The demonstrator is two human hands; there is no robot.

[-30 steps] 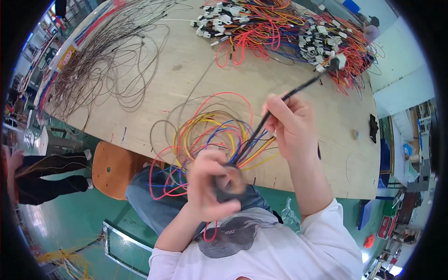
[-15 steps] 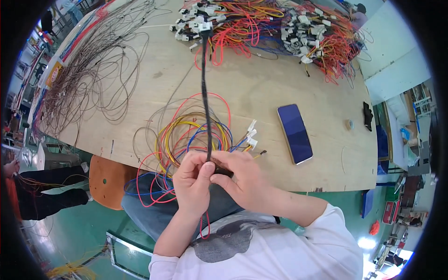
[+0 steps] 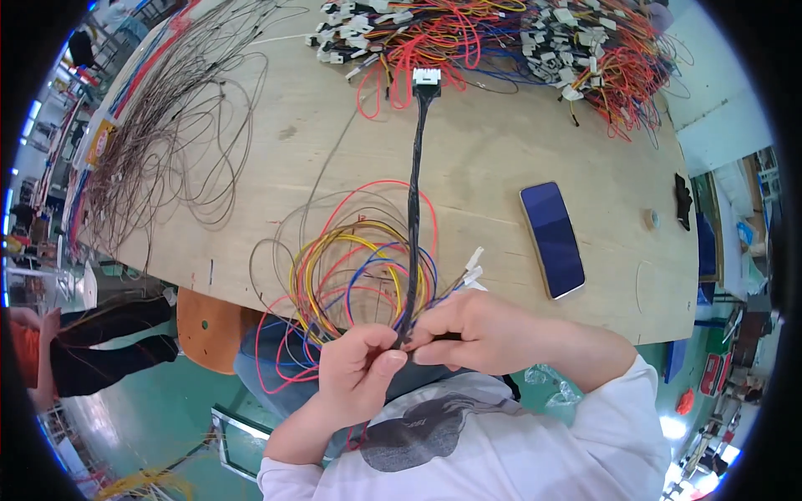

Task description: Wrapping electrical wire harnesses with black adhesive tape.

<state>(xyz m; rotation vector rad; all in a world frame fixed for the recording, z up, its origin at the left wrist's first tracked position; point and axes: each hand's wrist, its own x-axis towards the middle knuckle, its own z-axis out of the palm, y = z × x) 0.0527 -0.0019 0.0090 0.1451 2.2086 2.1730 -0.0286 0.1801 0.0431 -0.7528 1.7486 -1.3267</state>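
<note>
Closest in, a white sleeve (image 3: 601, 434) and a grey printed shirt front (image 3: 426, 430) fill the lower edge, and both forearms rise from there to meet just off the near edge of the table. The left hand (image 3: 357, 374) is curled, its thumb and fingers pinched on the near end of a black wrapped cable bundle (image 3: 413, 200). The right hand (image 3: 480, 330) closes on the same end from the other side, its fingers folded over it, so the two hands touch each other around the bundle. A few small white connectors (image 3: 473, 269) stick out just above the right hand.

From the hands the black bundle runs straight away across the plywood table (image 3: 510, 125), ending in a white plug (image 3: 426, 78) near the far side. Around its near part lies a loose coil of coloured wires (image 3: 359, 267), yellow, red, blue and purple, some loops hanging over the table edge toward a round orange stool seat (image 3: 205, 326).

To the right of the bundle, well apart from it, a dark smartphone (image 3: 552, 238) lies flat with its screen up. Further right sit a small roll of tape (image 3: 652, 219) and a small black item (image 3: 682, 200) that I cannot make out.

On the far left spreads a big tangle of thin dark wires (image 3: 167, 142). Along the far edge is a heap of red and orange wires with white connectors (image 3: 535, 37).
</note>
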